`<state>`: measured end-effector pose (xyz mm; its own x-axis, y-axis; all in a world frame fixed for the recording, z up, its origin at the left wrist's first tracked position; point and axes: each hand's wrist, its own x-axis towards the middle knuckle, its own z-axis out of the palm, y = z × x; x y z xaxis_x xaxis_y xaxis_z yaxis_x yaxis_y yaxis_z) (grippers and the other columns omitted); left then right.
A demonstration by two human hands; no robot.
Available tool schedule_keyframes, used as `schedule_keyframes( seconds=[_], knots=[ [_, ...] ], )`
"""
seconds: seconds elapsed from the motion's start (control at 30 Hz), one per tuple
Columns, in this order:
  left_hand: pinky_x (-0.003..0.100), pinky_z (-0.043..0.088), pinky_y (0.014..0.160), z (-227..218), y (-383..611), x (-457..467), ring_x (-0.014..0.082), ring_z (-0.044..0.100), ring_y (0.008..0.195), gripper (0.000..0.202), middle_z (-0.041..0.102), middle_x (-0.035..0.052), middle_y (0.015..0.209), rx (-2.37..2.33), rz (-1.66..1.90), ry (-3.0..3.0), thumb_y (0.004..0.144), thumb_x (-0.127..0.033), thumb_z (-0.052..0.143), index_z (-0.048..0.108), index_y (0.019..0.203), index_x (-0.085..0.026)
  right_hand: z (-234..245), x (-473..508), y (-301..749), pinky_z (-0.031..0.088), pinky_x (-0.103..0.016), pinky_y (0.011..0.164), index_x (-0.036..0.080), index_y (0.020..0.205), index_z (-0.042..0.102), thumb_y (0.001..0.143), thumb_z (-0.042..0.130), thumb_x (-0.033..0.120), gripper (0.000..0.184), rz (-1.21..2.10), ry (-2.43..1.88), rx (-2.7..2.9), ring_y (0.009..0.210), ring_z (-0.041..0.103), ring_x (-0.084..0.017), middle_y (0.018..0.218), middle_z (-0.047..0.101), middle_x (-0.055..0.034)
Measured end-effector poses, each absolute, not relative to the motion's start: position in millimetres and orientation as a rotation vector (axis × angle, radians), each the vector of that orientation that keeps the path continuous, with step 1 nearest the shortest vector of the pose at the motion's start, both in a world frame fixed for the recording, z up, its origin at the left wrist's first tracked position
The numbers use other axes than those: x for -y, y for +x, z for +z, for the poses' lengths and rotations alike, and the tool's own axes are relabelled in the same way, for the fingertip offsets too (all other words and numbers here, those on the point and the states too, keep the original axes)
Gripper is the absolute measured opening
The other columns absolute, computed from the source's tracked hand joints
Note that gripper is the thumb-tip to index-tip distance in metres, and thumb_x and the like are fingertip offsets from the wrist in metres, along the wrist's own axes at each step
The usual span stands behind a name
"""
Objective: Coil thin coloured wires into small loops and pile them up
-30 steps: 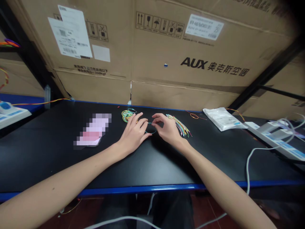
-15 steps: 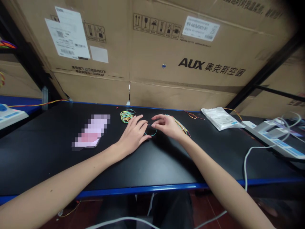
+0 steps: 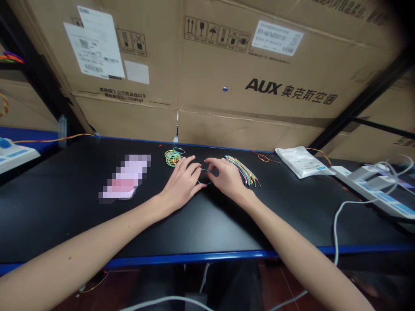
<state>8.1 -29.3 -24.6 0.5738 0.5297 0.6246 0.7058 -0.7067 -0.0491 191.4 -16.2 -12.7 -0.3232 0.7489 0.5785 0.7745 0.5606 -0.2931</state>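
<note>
A thin green wire [image 3: 204, 169], bent into a loop, lies between my two hands just over the black tabletop. My left hand [image 3: 181, 180] holds its left side, with the thumb stretched beneath and the other fingers spread above. My right hand [image 3: 227, 175] curls its thumb and fingers round the right side; the exact grip is partly hidden. Behind my left fingers sits a pile of coiled yellow and green wires [image 3: 171, 158]. Just beyond my right hand is a bundle of straight multicoloured wires [image 3: 244, 167], partly covered by it.
A blurred-out phone [image 3: 126, 179] lies at left on the table [image 3: 155, 242]. Toward the back right are a small orange wire loop [image 3: 263, 158] and a white plastic packet [image 3: 301, 162]. A power strip [image 3: 372, 190] with white cables stands at right. Large cardboard boxes [image 3: 210, 125] wall the back.
My right hand has turned and closed in slightly on the green loop, uncovering more of the straight wire bundle. My left hand has hardly moved, and the view has shifted a little.
</note>
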Motion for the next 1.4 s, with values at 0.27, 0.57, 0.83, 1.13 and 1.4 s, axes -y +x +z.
schedule_keyframes(
  seconds=[0.27, 0.57, 0.83, 1.13, 1.4],
  knots=[
    [0.056, 0.039, 0.105, -22.9, 7.5, 29.6, 0.0361, 0.045, 0.127, 0.029, 0.062, 0.0158, 0.117, 0.993, -0.875, -2.513, 0.085, -0.032, 0.064, 0.062, 0.105, -0.012, -9.0, 18.9, 186.4, 0.049, -0.03, 0.073, 0.022, 0.102, 0.065, 0.077, 0.067, 0.012, 0.026, 0.106, -1.263, 2.01, 0.075, 0.067, -0.018, 0.079, 0.073, 0.0002],
    [0.055, 0.04, 0.104, -23.7, 6.2, 27.1, 0.0356, 0.044, 0.128, 0.035, 0.06, 0.0172, 0.121, 0.995, -0.873, -2.519, 0.085, -0.031, 0.064, 0.059, 0.113, -0.011, -4.8, 14.5, 194.3, 0.055, -0.03, 0.071, 0.02, 0.095, 0.068, 0.082, 0.063, 0.022, 0.014, 0.539, -1.158, 1.932, 0.073, 0.071, -0.018, 0.08, 0.075, -0.0033],
    [0.054, 0.039, 0.106, -23.4, 6.3, 26.7, 0.0356, 0.044, 0.127, 0.036, 0.06, 0.0169, 0.12, 1.021, -0.858, -2.503, 0.085, -0.033, 0.064, 0.059, 0.113, -0.01, -10.2, 17.3, 191.5, 0.05, -0.034, 0.081, 0.022, 0.109, 0.064, 0.08, 0.067, 0.023, 0.029, 0.015, -1.194, 2.068, 0.09, 0.065, -0.021, 0.095, 0.072, -0.0047],
    [0.055, 0.04, 0.104, -23.8, 7.5, 28.5, 0.036, 0.045, 0.127, 0.032, 0.061, 0.0163, 0.118, 0.993, -0.869, -2.519, 0.084, -0.032, 0.065, 0.061, 0.108, -0.012, -13.1, 15.5, 191.4, 0.048, -0.033, 0.079, 0.023, 0.108, 0.063, 0.08, 0.065, 0.016, 0.029, 0.025, -1.215, 2.06, 0.084, 0.064, -0.02, 0.084, 0.072, -0.0009],
    [0.056, 0.04, 0.104, -23.3, 6.7, 28.3, 0.0352, 0.045, 0.127, 0.03, 0.061, 0.0152, 0.118, 0.995, -0.9, -2.543, 0.083, -0.029, 0.066, 0.061, 0.108, -0.014, -5.4, 15.3, 193.2, 0.052, -0.031, 0.075, 0.021, 0.097, 0.068, 0.082, 0.062, 0.019, 0.016, 0.404, -1.148, 1.993, 0.075, 0.069, -0.018, 0.08, 0.075, -0.0018]
  ],
)
